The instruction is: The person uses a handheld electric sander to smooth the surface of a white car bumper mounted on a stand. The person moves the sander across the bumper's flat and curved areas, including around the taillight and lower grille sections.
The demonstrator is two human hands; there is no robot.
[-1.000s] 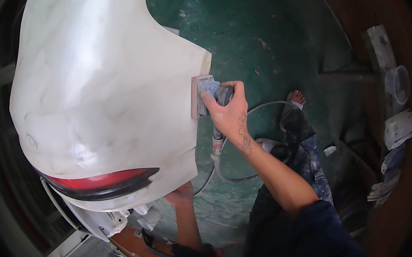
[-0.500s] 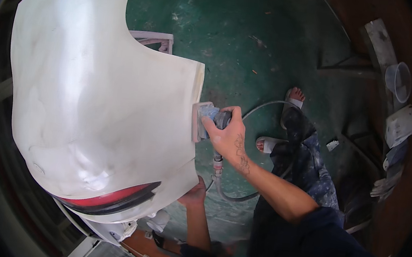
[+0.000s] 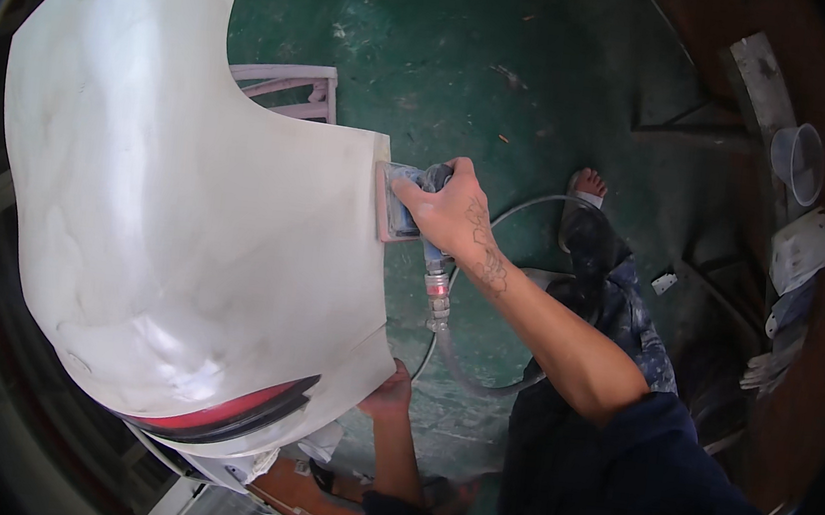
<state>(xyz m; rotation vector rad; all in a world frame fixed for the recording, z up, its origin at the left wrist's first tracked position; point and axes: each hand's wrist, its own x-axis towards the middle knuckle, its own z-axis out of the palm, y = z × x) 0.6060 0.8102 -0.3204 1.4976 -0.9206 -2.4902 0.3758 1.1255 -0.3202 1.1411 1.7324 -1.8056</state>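
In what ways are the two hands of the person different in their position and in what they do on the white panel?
The right hand lies on top of a rectangular sander at the side edge of the white panel; the left hand grips the panel's lower corner from beneath, without a tool. The right hand shows fully, the left is half hidden by the panel. Both are bare and at the panel's edge.

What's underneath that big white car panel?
Under the white panel, the left hand grips its lower edge; a pale frame pokes out over the green floor. Whatever supports it is hidden.
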